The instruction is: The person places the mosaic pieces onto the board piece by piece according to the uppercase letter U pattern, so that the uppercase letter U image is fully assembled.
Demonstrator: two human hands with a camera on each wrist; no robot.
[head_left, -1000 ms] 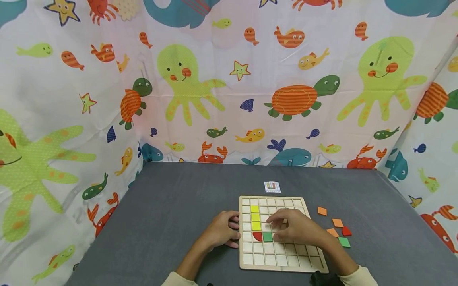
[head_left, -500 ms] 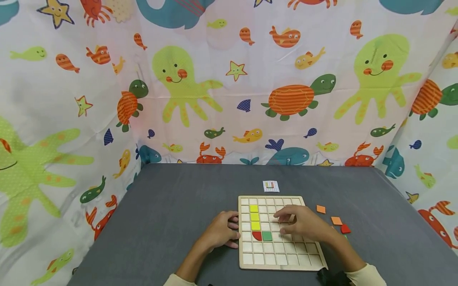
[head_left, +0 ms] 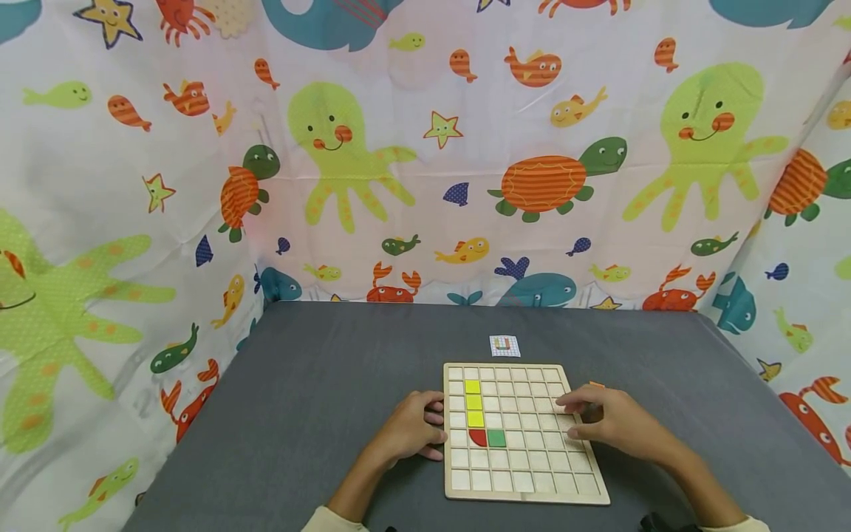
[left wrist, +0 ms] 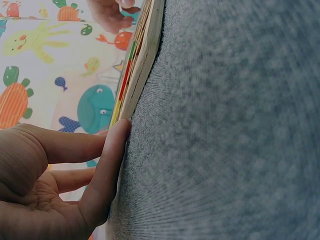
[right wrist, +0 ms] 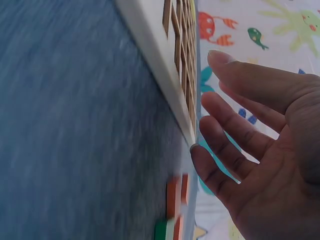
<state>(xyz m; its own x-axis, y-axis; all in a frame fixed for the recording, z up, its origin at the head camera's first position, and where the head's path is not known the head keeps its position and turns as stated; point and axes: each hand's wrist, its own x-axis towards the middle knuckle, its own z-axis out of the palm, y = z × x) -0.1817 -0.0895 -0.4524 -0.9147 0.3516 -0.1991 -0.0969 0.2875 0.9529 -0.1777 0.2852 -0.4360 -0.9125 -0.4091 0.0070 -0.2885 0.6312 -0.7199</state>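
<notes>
The wooden grid board [head_left: 525, 496] lies flat between the two hands, its left edge against the left hand [head_left: 414, 427] and its right edge under the fingertips of the right hand [head_left: 614, 423]. The left hand's fingers are spread apart, with a thumb and fingertips touching the left side of the board; the left wrist view shows the thumb along the rim. The right hand's thumb and fingers stand apart with nothing between them, reaching over the board's right border; whether a fingertip touches the wood, I cannot tell.

Inside the board, nearer the left hand than the right, three yellow squares [head_left: 474, 403] fill cells one behind another in the second column from the left. Just on the near side of the nearest yellow one sits a red rounded piece [head_left: 478, 437], and directly right of that, a green square [head_left: 496, 438].

Beyond the right hand, in the head view, a sliver of an orange tile [head_left: 596, 384] shows past its far side. The right wrist view shows blurred orange pieces [right wrist: 173, 197] and a green piece [right wrist: 160, 230] on the table, right of the board.

On the far side of the board, well apart from both hands, lies a small card [head_left: 505, 346] printed with a coloured pattern on a grid. A grey cloth [head_left: 346, 369] covers the table, and a curtain [head_left: 399, 177] with sea animals hangs behind.
</notes>
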